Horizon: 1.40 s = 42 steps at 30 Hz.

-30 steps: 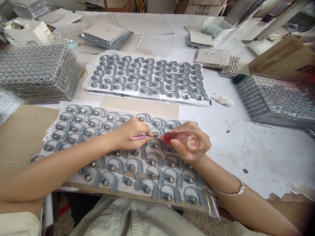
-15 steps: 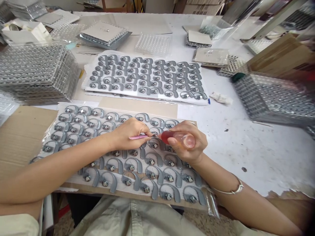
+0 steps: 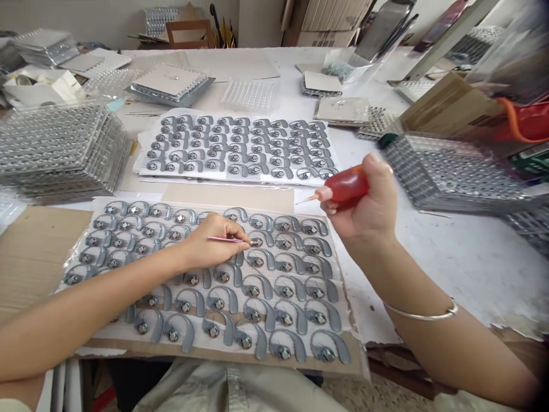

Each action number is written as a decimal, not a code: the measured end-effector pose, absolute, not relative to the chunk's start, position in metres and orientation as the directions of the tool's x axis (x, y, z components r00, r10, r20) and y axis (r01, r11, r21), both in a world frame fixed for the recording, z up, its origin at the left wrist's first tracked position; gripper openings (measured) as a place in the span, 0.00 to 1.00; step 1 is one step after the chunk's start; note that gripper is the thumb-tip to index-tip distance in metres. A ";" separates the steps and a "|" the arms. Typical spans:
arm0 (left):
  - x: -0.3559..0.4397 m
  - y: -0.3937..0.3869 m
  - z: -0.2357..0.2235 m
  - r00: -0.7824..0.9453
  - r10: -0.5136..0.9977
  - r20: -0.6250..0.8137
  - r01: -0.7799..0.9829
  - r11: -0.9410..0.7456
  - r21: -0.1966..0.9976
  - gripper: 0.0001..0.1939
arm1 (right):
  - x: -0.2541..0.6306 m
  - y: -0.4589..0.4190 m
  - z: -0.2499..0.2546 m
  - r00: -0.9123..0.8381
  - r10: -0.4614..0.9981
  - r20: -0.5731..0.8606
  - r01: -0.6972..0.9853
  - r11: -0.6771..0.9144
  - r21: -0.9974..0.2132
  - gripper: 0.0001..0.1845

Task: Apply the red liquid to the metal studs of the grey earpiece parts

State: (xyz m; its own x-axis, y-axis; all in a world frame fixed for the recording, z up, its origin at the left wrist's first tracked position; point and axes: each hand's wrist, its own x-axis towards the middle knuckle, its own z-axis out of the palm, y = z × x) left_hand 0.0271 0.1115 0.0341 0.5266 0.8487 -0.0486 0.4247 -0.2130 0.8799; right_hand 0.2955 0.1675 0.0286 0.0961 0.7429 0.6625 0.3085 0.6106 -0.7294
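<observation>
A slim pink tool, apparently tweezers, is pinched in the fingers of my left hand. Its tip meets a grey hook-shaped piece that has a shiny faceted centre. Several more such pieces lie in rows on the near white sheet, some hidden under my left hand and forearm. Raised above the sheet's right side, my right hand is wrapped around a red squeeze bottle. The bottle lies tilted, with its thin needle tip pointing left, apart from the pieces.
Behind the near sheet lies a second sheet of similar pieces. Stacked clear trays stand at the left and right. Cardboard covers the table's left front. An opened carton rises at the right.
My right hand has lifted the red bottle up and to the right, away from the piece. My left hand keeps the tweezers at the piece. The view has tilted up and shifted right.
</observation>
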 end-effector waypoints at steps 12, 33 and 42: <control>0.026 0.115 0.019 0.717 0.420 0.556 0.362 -0.906 0.218 0.10 | 0.254 0.134 0.016 0.217 0.826 0.521 0.162 0.496 -0.853 0.15; 0.042 0.104 0.011 0.888 0.263 0.377 0.367 -0.899 -0.239 0.08 | 0.240 0.120 0.008 -0.110 0.721 0.684 0.452 0.649 -0.611 0.10; 0.043 0.105 0.011 0.904 0.266 0.335 0.356 -0.901 -0.247 0.08 | 0.240 0.121 0.007 -0.130 0.670 0.731 0.461 0.694 -0.554 0.10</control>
State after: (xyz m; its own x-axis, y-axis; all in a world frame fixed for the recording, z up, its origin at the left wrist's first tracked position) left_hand 0.0430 0.1052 0.0108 0.9040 0.2659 0.3347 0.3565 -0.9010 -0.2471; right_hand 0.2398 0.1214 0.0075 -0.1297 0.6697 0.7312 0.4606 0.6937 -0.5537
